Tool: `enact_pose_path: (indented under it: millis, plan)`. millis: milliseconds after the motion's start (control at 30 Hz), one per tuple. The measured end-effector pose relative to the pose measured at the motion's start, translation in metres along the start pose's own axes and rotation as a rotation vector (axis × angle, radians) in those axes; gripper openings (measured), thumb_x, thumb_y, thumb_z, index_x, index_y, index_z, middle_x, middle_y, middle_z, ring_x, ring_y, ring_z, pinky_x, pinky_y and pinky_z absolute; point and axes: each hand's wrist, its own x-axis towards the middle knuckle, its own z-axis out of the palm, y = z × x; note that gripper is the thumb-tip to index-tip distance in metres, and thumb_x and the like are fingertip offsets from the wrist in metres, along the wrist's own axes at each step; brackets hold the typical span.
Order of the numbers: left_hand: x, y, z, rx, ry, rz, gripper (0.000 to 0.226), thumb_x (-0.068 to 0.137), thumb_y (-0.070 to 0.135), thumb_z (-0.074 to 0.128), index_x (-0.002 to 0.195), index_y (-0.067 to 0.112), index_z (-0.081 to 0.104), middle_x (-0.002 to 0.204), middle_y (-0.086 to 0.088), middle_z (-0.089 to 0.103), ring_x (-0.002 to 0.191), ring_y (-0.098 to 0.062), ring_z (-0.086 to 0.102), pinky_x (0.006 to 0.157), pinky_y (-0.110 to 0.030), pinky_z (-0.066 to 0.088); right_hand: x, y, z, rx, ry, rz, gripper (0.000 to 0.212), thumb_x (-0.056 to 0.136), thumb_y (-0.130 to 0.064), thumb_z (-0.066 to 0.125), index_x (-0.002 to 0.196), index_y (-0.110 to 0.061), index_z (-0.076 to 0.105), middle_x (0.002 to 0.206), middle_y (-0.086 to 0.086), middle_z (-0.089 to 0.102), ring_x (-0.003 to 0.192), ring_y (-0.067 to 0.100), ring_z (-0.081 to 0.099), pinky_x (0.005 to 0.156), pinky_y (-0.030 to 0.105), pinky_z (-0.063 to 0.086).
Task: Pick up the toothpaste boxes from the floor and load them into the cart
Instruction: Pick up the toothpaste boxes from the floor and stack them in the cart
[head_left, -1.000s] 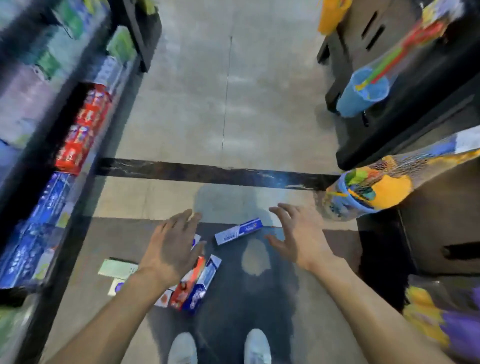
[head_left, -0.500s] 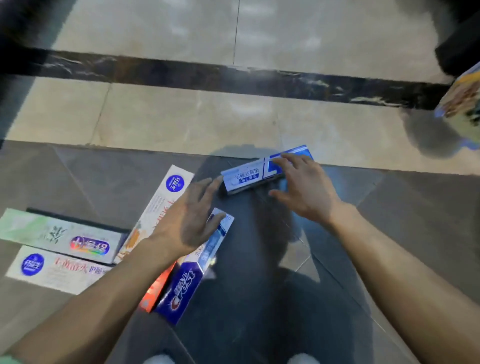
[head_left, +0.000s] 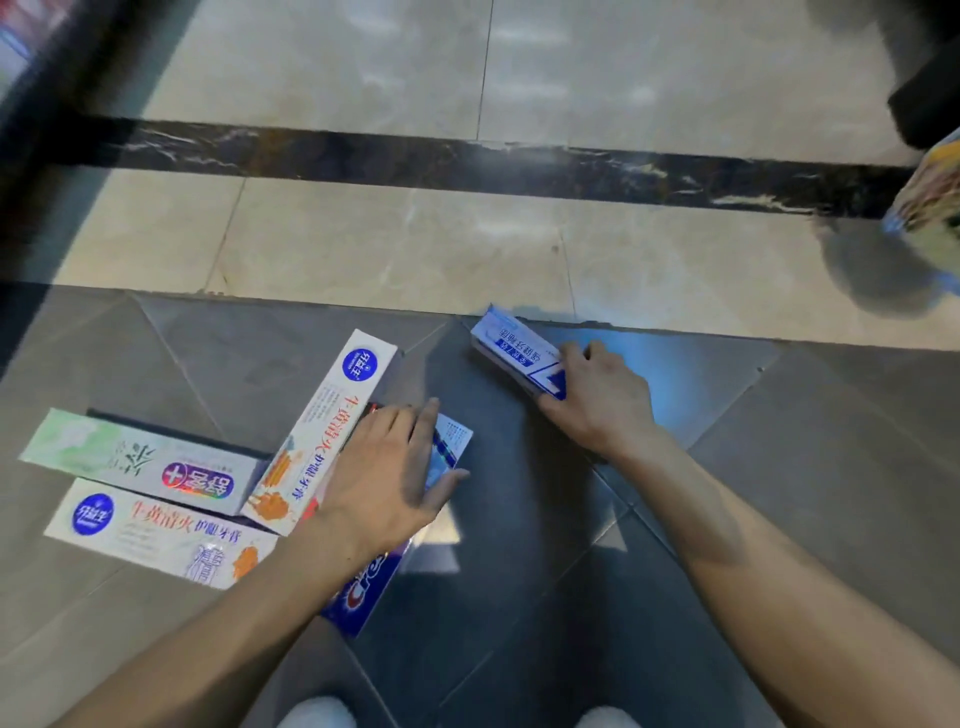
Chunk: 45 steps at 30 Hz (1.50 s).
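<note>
blue box (head_left: 511, 349) gripped by right hand (head_left: 597, 400)

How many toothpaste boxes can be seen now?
5, maybe a hidden sixth: blue-white box in right hand; dark blue box under left hand; angled white box; green box; flat white box.

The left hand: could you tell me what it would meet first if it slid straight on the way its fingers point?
The left hand points up and right; past the blue box beneath its fingertips, only bare floor tile shows.

Shop aisle: stocked shelf (head_left: 21, 47) at left edge, tiled floor (head_left: 395, 249), boxed toothpaste (head_left: 150, 462).
</note>
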Motion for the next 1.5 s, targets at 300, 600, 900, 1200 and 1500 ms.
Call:
enact_pose_path:
  millis: [300,600,900,1200,1500]
  plan:
    - [0.001,0.015,-0.009,0.179,-0.065,-0.137,0.071,0.086,0.074,0.034,0.118,0.016,0.059,0.12,-0.004,0.06,0.115,-0.024,0.052,0.104,-0.039,0.038,-0.068,0.001,0.004,0.437,-0.02,0.236,0.049,0.082,-0.057,0.06,0.102,-0.018,0.039,0.104,0.009,0.066,0.092,0.037,0.061,0.076,0.042,0.051]
    - [0.013,0.05,-0.06,-0.719,0.165,-0.284,0.039,0.089,0.054,0.067,0.096,0.033,0.036,0.089,0.008,0.064,0.075,-0.007,0.065,0.063,-0.033,0.05,-0.091,-0.007,-0.042,1.01,0.125,0.274,0.046,0.086,-0.051,0.07,0.114,-0.032,0.038,0.112,-0.01,0.061,0.101,0.016,0.062,0.081,0.032,0.046]
    - [0.009,0.104,-0.263,-1.349,0.211,-0.384,0.048,0.082,0.054,0.071,0.119,0.028,0.054,0.104,0.002,0.071,0.091,-0.017,0.07,0.087,-0.047,0.058,-0.171,-0.04,-0.217,1.327,0.17,0.297,0.048,0.085,-0.045,0.074,0.121,-0.041,0.042,0.107,-0.019,0.065,0.094,0.004,0.065,0.074,0.025,0.047]
    - [-0.058,0.219,-0.633,-1.694,0.097,-0.368,0.035,0.097,0.033,0.065,0.124,0.013,0.059,0.113,-0.024,0.067,0.097,-0.033,0.069,0.094,-0.058,0.055,-0.317,-0.086,-0.586,1.526,0.12,0.137,0.046,0.088,-0.033,0.075,0.126,-0.038,0.051,0.112,-0.01,0.073,0.098,0.013,0.073,0.085,0.037,0.059]
    - [-0.144,0.352,-0.847,-1.716,-0.05,-0.347,0.043,0.085,0.038,0.078,0.114,0.012,0.059,0.1,-0.015,0.075,0.085,-0.031,0.075,0.075,-0.043,0.063,-0.488,-0.079,-0.794,1.509,0.504,0.229,0.05,0.081,-0.032,0.075,0.127,-0.028,0.056,0.107,-0.01,0.074,0.096,0.01,0.072,0.077,0.029,0.056]
